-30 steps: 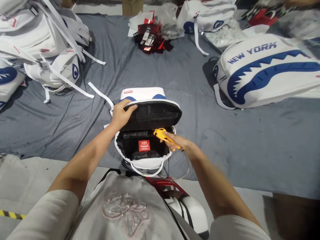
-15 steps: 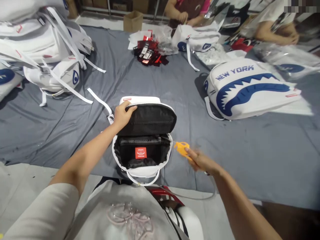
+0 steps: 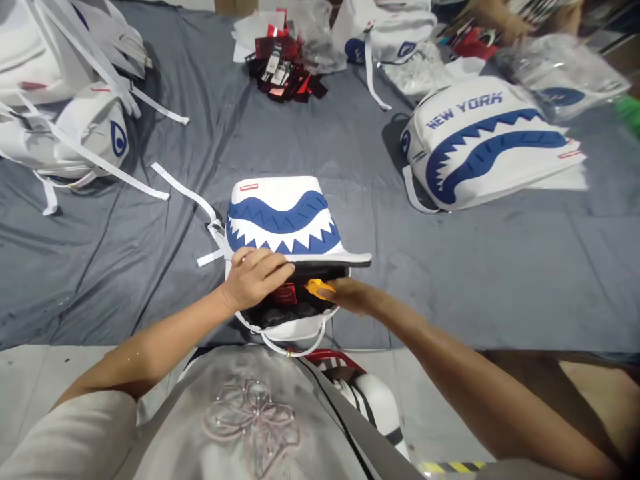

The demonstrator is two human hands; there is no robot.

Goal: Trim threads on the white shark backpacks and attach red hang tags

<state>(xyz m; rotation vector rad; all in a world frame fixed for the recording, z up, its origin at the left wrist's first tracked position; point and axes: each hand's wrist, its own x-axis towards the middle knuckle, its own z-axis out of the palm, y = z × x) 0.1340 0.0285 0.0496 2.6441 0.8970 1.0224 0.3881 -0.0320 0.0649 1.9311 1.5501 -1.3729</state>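
Observation:
A white backpack with a blue shark-mouth print lies on the grey cloth in front of me, its handle toward my body. My left hand is closed over the edge of its flap, fingers bent across the opening. The flap is partly lifted, so the black lining and a red label inside show. My right hand reaches in at the right side of the opening, gripping a small orange plastic tool with a forked outline. Its exact kind is unclear, and part of it is hidden by the hand.
White backpacks are piled at the left with straps trailing. A "NEW YORK" backpack lies at the right. Red and black tags form a heap at the back, near clear plastic bags. Another person's hand shows at upper right.
The flap has come down toward me, showing its printed outside. My left hand moved nearer with it. My right hand brought the orange tool leftward into the opening. The view has tilted down.

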